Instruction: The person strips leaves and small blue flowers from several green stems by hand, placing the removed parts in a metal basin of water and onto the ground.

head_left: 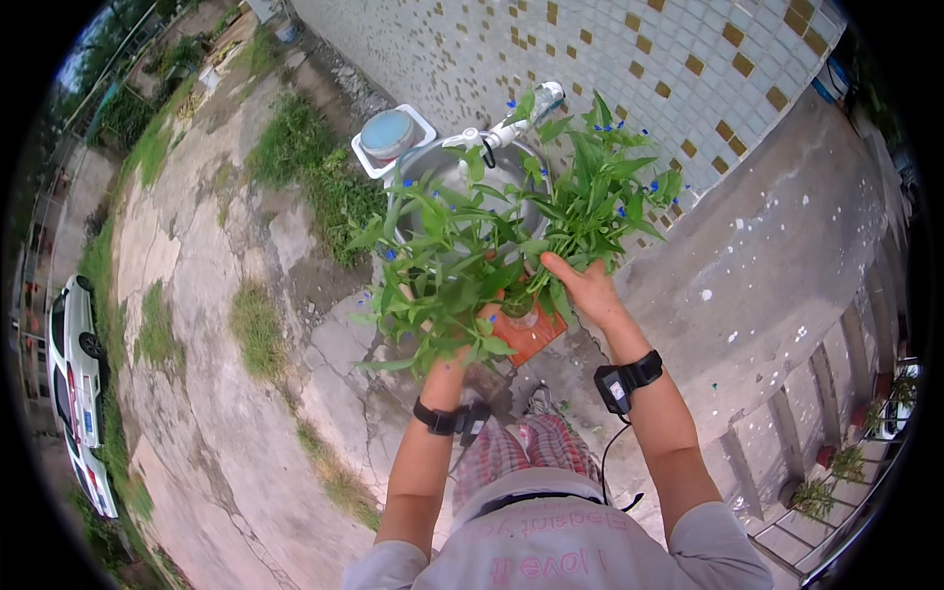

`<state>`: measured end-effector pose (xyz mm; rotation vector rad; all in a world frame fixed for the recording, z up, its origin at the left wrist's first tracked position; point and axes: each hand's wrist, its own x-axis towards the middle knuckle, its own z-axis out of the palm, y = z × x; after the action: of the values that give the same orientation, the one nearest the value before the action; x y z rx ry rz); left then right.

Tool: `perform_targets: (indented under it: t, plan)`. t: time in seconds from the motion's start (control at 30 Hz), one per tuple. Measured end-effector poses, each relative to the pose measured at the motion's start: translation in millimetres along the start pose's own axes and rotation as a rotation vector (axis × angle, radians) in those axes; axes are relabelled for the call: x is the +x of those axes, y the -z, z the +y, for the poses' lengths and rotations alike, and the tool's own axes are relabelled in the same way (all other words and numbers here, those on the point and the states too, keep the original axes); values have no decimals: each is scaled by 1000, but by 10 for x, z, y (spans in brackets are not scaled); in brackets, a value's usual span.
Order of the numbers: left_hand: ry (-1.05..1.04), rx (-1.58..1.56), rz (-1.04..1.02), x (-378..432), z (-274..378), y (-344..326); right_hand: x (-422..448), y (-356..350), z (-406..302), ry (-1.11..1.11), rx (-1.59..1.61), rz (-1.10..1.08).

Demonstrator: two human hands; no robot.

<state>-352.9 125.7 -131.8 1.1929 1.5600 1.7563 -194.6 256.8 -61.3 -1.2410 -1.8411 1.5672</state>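
Note:
My right hand [590, 287] grips the stems of a leafy bunch with small blue flowers [597, 192], its thumb lying across them. A second leafy bunch [442, 273] covers most of my left hand [456, 357], whose fingers are hidden, so its hold cannot be made out. Both bunches are in front of a round metal basin [520, 158]. Below the stems is an orange-red square surface [537, 335], with what looks like a clear glass rim [525, 318] partly covered by leaves.
A white tap pipe [516, 129] reaches over the basin from the tiled wall [560, 51]. Beside the basin, a white tray [425, 125] carries a round blue-topped tub [386, 134]. Cracked concrete [310, 413] with weeds spreads left; steps [826, 376] are at right. White cars [74, 369] stand far left.

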Motion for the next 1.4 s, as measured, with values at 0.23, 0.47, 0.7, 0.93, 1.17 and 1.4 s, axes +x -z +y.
perform_targets:
  t: [0.23,0.47,0.7,0.93,1.17,1.4]
  plan:
    - [208,-757,2,5,-8,-13,35,29,-4,145,45,-126]
    - [-138,499,-63,-129,44,53,55,-156,-57,463,-131,-238]
    - [-272,408,-84,-148,98,101,-17,-193,-165,617,-307,-172]
    - [-27,164,-88,-65,26,69,64,-298,83,425,-87,-39]
    - [243,-12,-134,-371,-18,197,161,-299,315,557,-122,-39]
    - [420,-101,-137,-831,-113,390,21,-183,160,717,-517,-109]
